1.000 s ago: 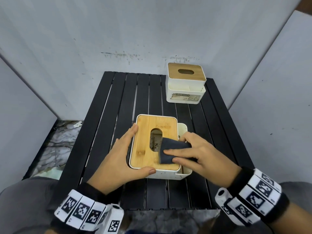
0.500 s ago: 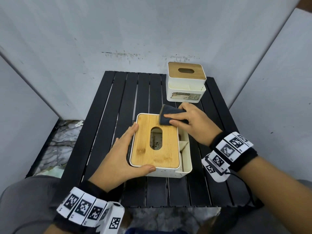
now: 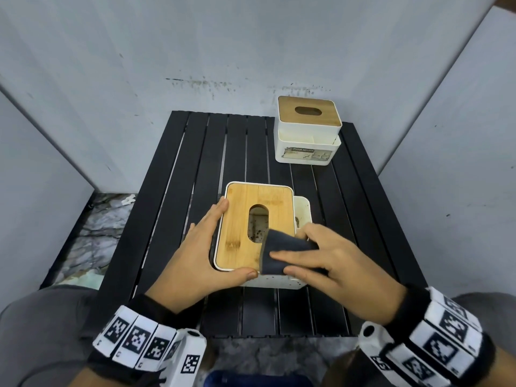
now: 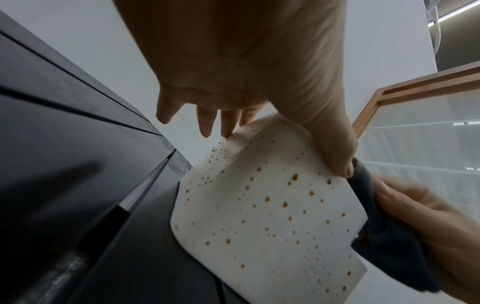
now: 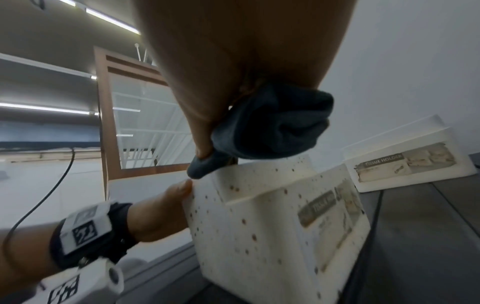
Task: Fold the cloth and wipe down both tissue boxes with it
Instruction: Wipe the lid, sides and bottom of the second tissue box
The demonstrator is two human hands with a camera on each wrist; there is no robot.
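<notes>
The right hand (image 3: 335, 263) presses a folded dark grey cloth (image 3: 282, 252) flat under its fingers, thumb pinching its edge, on the near right corner of the bamboo lid of the nearer white plastic tissue box (image 3: 259, 227). The left hand (image 3: 195, 255) braces that box, fingers straight along its left side, thumb on the near edge. The cloth looks soft and limp, best kept bunched under the fingers; the box seems light and liable to slide unless steadied. A second white tissue box with a bamboo lid (image 3: 308, 129) stands well apart at the far right of the black slatted worktop (image 3: 195, 163), enclosed by pale grey panels (image 3: 251, 46).
</notes>
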